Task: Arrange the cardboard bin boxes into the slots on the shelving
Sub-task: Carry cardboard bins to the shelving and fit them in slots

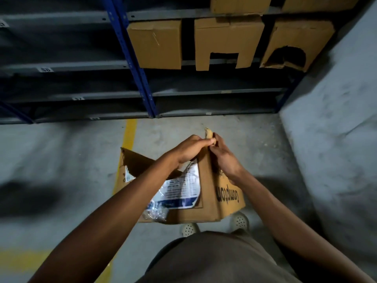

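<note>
A brown cardboard bin box (212,193) is held low over the concrete floor in front of my feet, with a torn white and blue label on its side and dark print on the right face. My left hand (189,150) and my right hand (222,158) both pinch the box's upper far corner, fingers closed on the cardboard edge. The blue and grey shelving (142,78) stands ahead. Three cardboard bin boxes sit side by side on one shelf: a plain one (156,45), one with a square cut-out (228,41), and one with a torn round hole (297,43).
The lower shelf levels (214,92) under the three boxes hold nothing, as do the shelves at left. A yellow floor line (128,137) runs toward the shelving. A grey concrete wall (330,129) closes in on the right. More boxes (240,4) sit on the level above.
</note>
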